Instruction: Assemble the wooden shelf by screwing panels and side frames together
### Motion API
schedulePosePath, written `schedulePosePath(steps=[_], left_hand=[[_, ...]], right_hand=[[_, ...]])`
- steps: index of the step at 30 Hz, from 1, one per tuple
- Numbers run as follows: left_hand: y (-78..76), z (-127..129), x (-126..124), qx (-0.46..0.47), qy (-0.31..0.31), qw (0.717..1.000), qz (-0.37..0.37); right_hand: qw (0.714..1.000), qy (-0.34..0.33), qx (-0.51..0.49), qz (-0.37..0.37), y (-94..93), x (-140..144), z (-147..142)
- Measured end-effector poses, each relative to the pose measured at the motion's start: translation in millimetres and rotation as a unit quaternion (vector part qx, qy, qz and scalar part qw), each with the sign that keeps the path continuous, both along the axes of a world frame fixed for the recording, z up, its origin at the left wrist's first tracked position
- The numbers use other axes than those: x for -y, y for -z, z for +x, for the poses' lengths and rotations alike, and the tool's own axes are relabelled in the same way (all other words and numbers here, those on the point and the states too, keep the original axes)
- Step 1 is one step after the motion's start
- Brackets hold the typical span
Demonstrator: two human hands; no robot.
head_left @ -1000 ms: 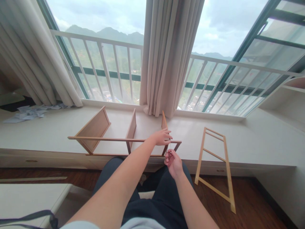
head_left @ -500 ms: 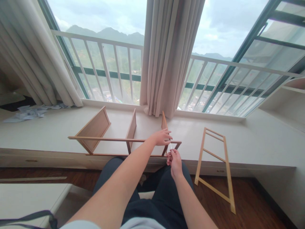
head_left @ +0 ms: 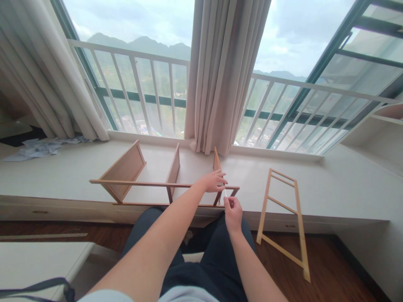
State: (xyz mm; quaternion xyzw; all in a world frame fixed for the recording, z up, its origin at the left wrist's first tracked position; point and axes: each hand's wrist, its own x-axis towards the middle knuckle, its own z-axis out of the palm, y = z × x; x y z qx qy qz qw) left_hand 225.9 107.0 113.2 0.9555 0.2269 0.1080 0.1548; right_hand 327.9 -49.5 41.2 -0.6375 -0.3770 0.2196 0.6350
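R hand point(head_left: 233, 214) fingers pinched shut on a thin pale tool point(head_left: 225, 192), prob a small hex key or driver, can't tell which. Tool stands near upright, top end meets the front rail of the wooden shelf frame point(head_left: 163, 184) near its R end. R wrist over the lap, dark trousers point(head_left: 208, 251) below.

L hand point(head_left: 214, 181) lies on the same rail, just L of the tool, fingers loosely curled over the rail and onto the R divider panel point(head_left: 216, 161); a light grip, not a full fist. L forearm runs diagonal from lower L of view.

Shelf frame lies on its side on the white window ledge point(head_left: 63, 172), front rail twd the person. Three upright panels: L panel point(head_left: 126, 167), middle panel point(head_left: 174, 167), R divider panel. R end of frame at the ledge's front edge.

Ladder-like wooden side frame point(head_left: 283, 214) leans on the ledge to the R, well apart from the hands, foot on the dark wood floor point(head_left: 330, 268).

Behind: beige curtain point(head_left: 220, 75) at centre, another curtain far L point(head_left: 40, 84), white railing point(head_left: 151, 84) outside the glass. Crumpled paper point(head_left: 34, 147) at far L of ledge. White surface point(head_left: 37, 260) w/ dark strap point(head_left: 40, 287) lower L.
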Motion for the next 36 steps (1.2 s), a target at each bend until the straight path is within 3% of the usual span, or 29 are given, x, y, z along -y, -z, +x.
schedulePosePath(steps=[10,17,25,29,36], left_hand=[[2.8,0.3,-1.8,0.004,0.007,1.0,0.005],[2.1,0.5,-1.5,0.001,0.006,1.0,0.004],[3.9,1.2,-2.7,0.005,0.004,1.0,0.005],[3.4,1.3,-2.8,0.003,0.002,1.0,0.001],[3.1,1.2,-2.4,0.007,0.004,1.0,0.004]], right_hand=[[0.999,0.013,0.034,-0.03,-3.2,-3.8,3.2],[0.984,-0.031,-0.175,-0.018,-0.6,-7.1,-4.6],[0.903,-0.114,-0.414,-0.011,-8.2,-9.5,-8.8],[0.876,-0.159,-0.454,-0.006,-7.3,-10.5,-7.6],[0.886,-0.154,-0.438,-0.009,-8.8,-9.5,-9.2]])
